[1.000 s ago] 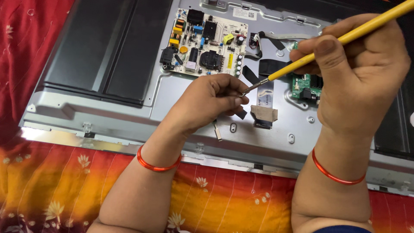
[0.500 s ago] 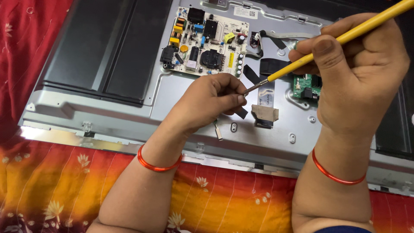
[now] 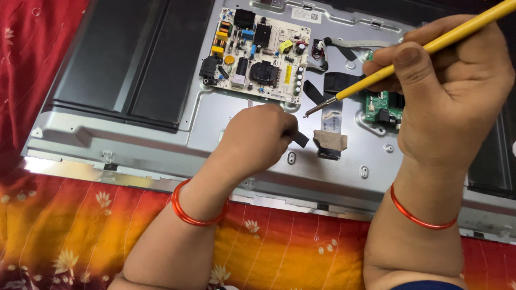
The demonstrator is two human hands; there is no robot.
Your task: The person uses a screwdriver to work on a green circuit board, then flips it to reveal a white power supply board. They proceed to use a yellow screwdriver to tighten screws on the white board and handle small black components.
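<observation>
Two bare hands work over the opened back of a flat-screen TV, which lies on a red-and-orange floral cloth along the bottom of the frame.

Nearest, lower centre: the left hand, orange bangle at the wrist, is curled with its fingers pressed together on a small black strip that pokes out to its right. It looks like tape or a cable end; can't tell which.

Just right of that strip, on the metal chassis, sits a brown-taped connector with a flat ribbon cable running up from it.

Right side of the frame: the right hand, also bangled, pinches a yellow-handled screwdriver like a pen. Its long axis runs diagonally from the upper right corner down-left, with the metal tip hanging above the strip and just left of the ribbon cable. The tip is apart from the left-hand fingers, up and to their right.

So the strip lies between the tip and the left hand, and the left hand is the nearer, already on it.

Farther up: a small green board sits under the right hand, and a white power-supply board with black and yellow components at upper centre.
</observation>
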